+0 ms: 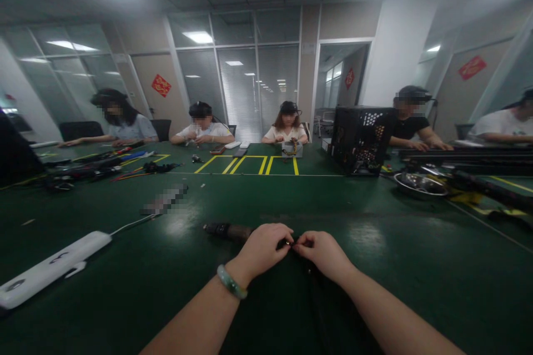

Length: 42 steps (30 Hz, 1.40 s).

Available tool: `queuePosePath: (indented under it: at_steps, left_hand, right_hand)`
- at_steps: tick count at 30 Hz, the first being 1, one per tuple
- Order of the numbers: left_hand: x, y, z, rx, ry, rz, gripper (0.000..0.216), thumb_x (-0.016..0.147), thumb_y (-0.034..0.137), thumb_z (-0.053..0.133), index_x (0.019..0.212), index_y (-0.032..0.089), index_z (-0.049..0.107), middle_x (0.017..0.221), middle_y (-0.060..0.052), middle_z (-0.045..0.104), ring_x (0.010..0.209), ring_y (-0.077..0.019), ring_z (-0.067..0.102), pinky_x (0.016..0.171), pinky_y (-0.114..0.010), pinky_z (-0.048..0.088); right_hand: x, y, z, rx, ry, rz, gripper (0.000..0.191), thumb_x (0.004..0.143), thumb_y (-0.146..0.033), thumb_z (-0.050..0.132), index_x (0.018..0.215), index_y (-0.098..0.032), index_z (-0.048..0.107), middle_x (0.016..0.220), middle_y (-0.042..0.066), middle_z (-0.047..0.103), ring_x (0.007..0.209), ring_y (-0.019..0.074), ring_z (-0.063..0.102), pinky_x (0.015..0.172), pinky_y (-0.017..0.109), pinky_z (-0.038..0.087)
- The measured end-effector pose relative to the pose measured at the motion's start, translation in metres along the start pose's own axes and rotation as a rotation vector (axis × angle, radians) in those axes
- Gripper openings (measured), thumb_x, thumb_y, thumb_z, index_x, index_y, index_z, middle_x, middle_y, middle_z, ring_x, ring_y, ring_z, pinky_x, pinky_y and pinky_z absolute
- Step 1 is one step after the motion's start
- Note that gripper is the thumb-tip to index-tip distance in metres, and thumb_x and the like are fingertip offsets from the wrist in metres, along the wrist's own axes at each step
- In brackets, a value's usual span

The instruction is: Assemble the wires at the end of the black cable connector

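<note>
My left hand (266, 245), with a jade-coloured bangle (231, 282) on its wrist, is closed in a pinch at the middle of the table. Its fingertips almost meet those of my right hand (322, 252), which is also pinched. A tiny part with a metallic glint (288, 243) shows between the fingertips, too small to name. Behind my left hand lies a dark, cylindrical power tool (229, 231), its far end pointing left and its near end hidden by the hand. Something long and dark (316, 294) runs beneath my right hand towards me, barely visible against the table.
A white power strip (54, 269) with a cable lies on the green table (166, 299) at left, near a blurred-out phone-like object (165, 199). Cables and tools (87, 172) are heaped far left. A black computer case (361, 141) and a metal bowl (420, 184) stand right. Several people sit opposite.
</note>
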<state>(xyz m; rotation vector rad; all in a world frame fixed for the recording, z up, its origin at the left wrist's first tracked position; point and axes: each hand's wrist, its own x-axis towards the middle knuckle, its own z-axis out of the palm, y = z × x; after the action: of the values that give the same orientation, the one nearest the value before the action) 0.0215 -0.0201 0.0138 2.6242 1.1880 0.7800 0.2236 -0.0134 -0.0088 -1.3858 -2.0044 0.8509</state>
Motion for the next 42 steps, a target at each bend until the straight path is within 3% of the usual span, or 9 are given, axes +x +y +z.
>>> queuePosePath:
  at_steps: [12, 42]
  left_hand:
    - [-0.0006, 0.0009, -0.0028, 0.005, -0.013, -0.045, 0.015, 0.082, 0.018, 0.063, 0.096, 0.022, 0.058, 0.116, -0.002, 0.062, 0.108, -0.0202, 0.057, 0.093, -0.034, 0.044]
    - [-0.0007, 0.0014, -0.0026, 0.013, 0.003, -0.016, 0.009, 0.082, 0.018, 0.063, 0.09, 0.022, 0.061, 0.107, 0.0, 0.065, 0.102, -0.0187, 0.059, 0.093, -0.034, 0.044]
  right_hand:
    - [-0.0014, -0.0041, -0.0017, 0.068, 0.009, 0.01, 0.016, 0.082, -0.032, 0.061, 0.081, -0.019, 0.071, 0.076, 0.001, 0.07, 0.067, 0.0151, 0.064, 0.057, 0.021, 0.039]
    - [0.0003, -0.002, 0.001, 0.064, 0.0, -0.021, 0.016, 0.082, -0.03, 0.061, 0.079, -0.018, 0.072, 0.074, 0.0, 0.07, 0.066, 0.0149, 0.063, 0.057, 0.021, 0.038]
